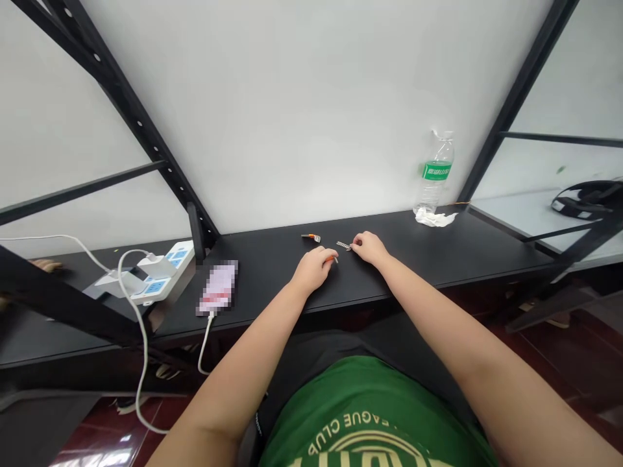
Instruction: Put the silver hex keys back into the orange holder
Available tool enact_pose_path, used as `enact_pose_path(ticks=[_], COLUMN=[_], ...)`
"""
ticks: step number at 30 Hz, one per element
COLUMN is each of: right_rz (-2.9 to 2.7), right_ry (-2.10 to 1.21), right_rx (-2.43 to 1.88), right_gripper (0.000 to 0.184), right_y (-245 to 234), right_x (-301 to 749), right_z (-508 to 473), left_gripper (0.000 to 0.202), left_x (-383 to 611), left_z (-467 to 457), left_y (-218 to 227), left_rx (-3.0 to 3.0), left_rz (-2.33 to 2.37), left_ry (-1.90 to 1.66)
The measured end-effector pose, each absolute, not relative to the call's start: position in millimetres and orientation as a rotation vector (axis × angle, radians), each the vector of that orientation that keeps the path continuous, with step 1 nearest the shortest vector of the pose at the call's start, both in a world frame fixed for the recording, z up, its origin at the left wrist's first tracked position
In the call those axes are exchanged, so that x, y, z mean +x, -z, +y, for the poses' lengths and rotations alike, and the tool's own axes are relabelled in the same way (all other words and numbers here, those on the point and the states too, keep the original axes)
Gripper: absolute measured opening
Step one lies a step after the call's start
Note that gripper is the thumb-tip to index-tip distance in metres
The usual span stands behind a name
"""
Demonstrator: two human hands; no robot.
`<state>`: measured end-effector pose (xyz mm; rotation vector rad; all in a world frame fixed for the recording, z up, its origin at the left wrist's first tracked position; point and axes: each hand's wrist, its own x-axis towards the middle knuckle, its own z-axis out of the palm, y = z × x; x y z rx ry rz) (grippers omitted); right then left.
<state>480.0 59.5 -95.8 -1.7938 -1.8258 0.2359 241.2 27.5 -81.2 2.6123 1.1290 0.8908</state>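
My left hand (313,267) is over the middle of the black tabletop, its fingers closed on a small orange-handled tool (331,259) with a short pale tip pointing right. To its right, my right hand (368,248) pinches the end of a small silver strip (343,246) with slanted markings, whose exact kind is too small to make out. Just beyond my left hand lies a small orange piece (312,237) with a thin dark end and a silvery ribbed part at its right. My fingers partly cover the tool and the strip.
A charging phone (217,288), its screen blurred out, lies on the left of the tabletop (272,279). Beside it, a white power strip (168,275) holds plugs and cables. A clear bottle (437,171) with a green label and a crumpled tissue (435,219) stand back right. Black metal posts frame both sides.
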Motion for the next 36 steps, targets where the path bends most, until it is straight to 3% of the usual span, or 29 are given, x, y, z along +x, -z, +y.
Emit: enact_pose_path(ticks=[14,22,28,30,33,36], right_rz=[-1.731,-1.774,-1.878,-1.914,-1.947,-1.917], right_ry=[-0.149,-0.350,-0.401,-0.444,-0.528,-0.552], right_rx=[-1.974,-2.065,-1.940,-1.828,-1.596,-1.425], right_gripper=[0.019,0.013,0.027,0.023,0.009,0.012], right_y=[89,83,72,67,63,64], right_x=[478,485,484,477,460,446], right_z=[47,40,27,19,4,-7], left_gripper=[0.028,0.025,0.017,0.004,0.006,0.007], left_x=[240,239,239,238,238,238], left_z=[30,31,31,31,30,30], left_y=[82,82,81,80,79,79], left_rx=[2.552,2.489,2.399,2.388,2.385,2.381], left_rz=[1.162,1.214,1.270,1.286,1.299,1.300], left_ry=[-0.944,-0.939,-0.993,-1.003,-1.010,-1.013])
